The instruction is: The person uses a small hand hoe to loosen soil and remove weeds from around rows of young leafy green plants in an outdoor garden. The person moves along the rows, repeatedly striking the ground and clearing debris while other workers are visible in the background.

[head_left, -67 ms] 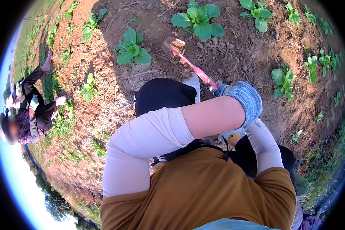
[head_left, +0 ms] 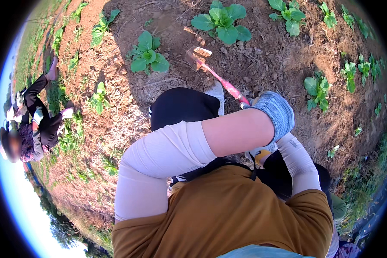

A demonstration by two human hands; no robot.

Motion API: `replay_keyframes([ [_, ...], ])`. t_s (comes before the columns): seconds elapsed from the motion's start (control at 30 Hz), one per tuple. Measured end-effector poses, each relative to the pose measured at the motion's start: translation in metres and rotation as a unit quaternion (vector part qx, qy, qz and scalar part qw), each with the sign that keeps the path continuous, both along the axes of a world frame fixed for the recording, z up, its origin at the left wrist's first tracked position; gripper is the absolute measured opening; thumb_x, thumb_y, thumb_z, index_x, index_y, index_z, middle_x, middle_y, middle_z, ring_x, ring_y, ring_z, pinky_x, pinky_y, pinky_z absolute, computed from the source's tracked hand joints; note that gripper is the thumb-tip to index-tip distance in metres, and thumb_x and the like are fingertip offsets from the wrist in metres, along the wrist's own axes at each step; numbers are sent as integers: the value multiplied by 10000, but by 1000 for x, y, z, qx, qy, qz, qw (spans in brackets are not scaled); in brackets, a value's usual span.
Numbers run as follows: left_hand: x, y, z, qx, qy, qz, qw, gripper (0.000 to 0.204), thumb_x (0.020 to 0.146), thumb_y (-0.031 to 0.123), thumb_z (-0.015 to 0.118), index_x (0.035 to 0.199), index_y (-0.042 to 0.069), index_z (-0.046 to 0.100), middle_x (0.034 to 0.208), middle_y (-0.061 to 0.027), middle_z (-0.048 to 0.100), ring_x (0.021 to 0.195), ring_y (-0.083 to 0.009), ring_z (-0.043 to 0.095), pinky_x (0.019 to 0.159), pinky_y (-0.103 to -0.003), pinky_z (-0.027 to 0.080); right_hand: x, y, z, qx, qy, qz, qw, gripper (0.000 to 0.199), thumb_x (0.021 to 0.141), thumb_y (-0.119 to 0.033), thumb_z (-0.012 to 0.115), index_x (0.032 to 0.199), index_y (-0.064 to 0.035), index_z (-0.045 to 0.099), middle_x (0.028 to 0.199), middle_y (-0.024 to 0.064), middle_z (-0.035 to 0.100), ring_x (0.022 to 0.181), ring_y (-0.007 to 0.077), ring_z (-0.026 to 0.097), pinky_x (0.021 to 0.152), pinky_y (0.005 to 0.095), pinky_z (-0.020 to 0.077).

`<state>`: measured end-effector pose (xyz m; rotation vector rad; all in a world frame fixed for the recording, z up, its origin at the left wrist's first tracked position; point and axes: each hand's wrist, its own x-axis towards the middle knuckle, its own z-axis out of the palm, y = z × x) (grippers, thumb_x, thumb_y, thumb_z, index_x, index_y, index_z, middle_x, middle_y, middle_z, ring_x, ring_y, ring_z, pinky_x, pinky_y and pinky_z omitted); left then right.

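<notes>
My left forearm, in a white sleeve that leaves a bare stretch, crosses in front of me. It ends in my left hand (head_left: 280,112) in a blue knit glove, its fingers hidden from view. Under it comes my right forearm in a white sleeve. Only a bit of my right hand (head_left: 254,101) shows past the left glove, at the end of a pink-red handle. That handle belongs to a small digging tool (head_left: 230,89), whose blurred blade meets the soil between two leafy green plants (head_left: 148,56) (head_left: 225,23). My right hand seems closed on the handle.
My dark-clad knee (head_left: 182,107) stands just left of the tool, a pale shoe (head_left: 216,92) beside it. More leafy plants (head_left: 317,90) grow in rows on the brown soil. A person (head_left: 38,116) in dark clothes is at the far left. Black sheeting lies at the lower right.
The tool's blade has shifted slightly and looks more blurred. Its handle end is a little lower and to the right. Both arms have barely moved.
</notes>
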<state>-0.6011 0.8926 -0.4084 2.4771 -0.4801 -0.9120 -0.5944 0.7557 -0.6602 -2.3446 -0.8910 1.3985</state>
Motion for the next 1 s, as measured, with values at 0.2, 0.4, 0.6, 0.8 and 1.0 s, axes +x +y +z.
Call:
replay_keyframes([
  [0.2, 10, -2, -4, 2, 7, -9, 1000, 224, 799, 141, 558, 1001, 71, 621, 923, -123, 652, 866, -275, 635, 736, -376, 509, -3, -8, -2, 7, -11, -14, 1000, 510, 871, -483, 443, 884, 1, 603, 791, 244, 612, 798, 392, 597, 704, 433, 452],
  [0.4, 12, 0, -1, 22, 9, 2, 1000, 225, 800, 144, 559, 1004, 70, 617, 919, -123, 652, 865, -273, 635, 740, -371, 506, -8, 59, -8, 74, 19, -32, 997, 528, 874, -489, 431, 897, 12, 598, 808, 250, 612, 816, 392, 598, 721, 429, 457],
  [0.6, 23, 16, -6, 41, 4, 28, 999, 226, 801, 147, 559, 1006, 69, 612, 914, -122, 651, 865, -272, 634, 744, -366, 504, 8, -8, -26, 67, -33, -31, 997, 546, 876, -494, 419, 910, 22, 593, 825, 256, 613, 834, 391, 598, 739, 426, 462],
  [0.8, 11, 72, -17, 69, -179, 241, 952, 293, 831, 309, 570, 1020, 85, 577, 915, -116, 641, 880, -300, 606, 758, -378, 482, 44, -47, 43, -73, -56, -6, 996, 511, 878, -478, 444, 904, 14, 580, 702, 211, 610, 631, 349, 618, 562, 404, 485],
  [1.0, 8, 106, -33, 139, -223, 414, 871, 336, 793, 304, 613, 1034, 72, 584, 927, -160, 626, 885, -312, 593, 777, -369, 480, 18, -87, 120, 88, 147, -285, 943, 471, 898, -465, 439, 819, -19, 567, 533, 70, 536, 358, 172, 506, 344, 295, 416],
])
